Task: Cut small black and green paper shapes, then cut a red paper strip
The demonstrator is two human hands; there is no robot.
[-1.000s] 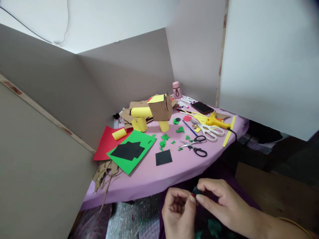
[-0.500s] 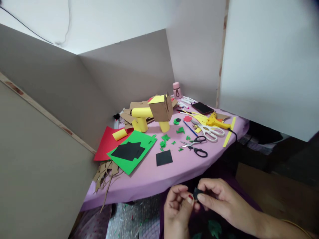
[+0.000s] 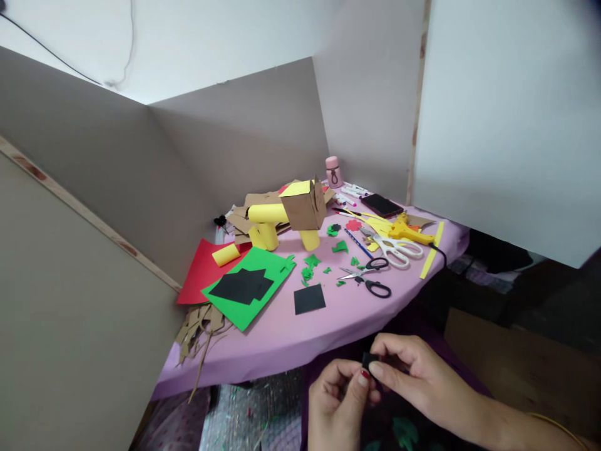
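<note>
Between my two hands, over my lap in front of the table edge, is a small piece of black paper (image 3: 369, 359). My right hand (image 3: 413, 373) pinches it between thumb and fingers. My left hand (image 3: 340, 398) is closed too, its thumb and fingertips pressed at the piece's lower left edge. Nearest on the table lie a black paper rectangle (image 3: 310, 299) and black-handled scissors (image 3: 375, 275) with parted blades. Green paper scraps (image 3: 312, 260) are scattered behind them.
A yellow paper figure with a cardboard box head (image 3: 303, 210) stands at the back. Green sheet (image 3: 244, 316), red sheet (image 3: 190, 282) and cardboard strips (image 3: 197, 322) lie left. White scissors (image 3: 399, 250), a yellow glue gun (image 3: 406, 230) and a phone (image 3: 381, 204) are right.
My left hand's fingers have drawn in, closing against the black paper. The piece has shifted slightly up and left. Things on the table have stayed put.
</note>
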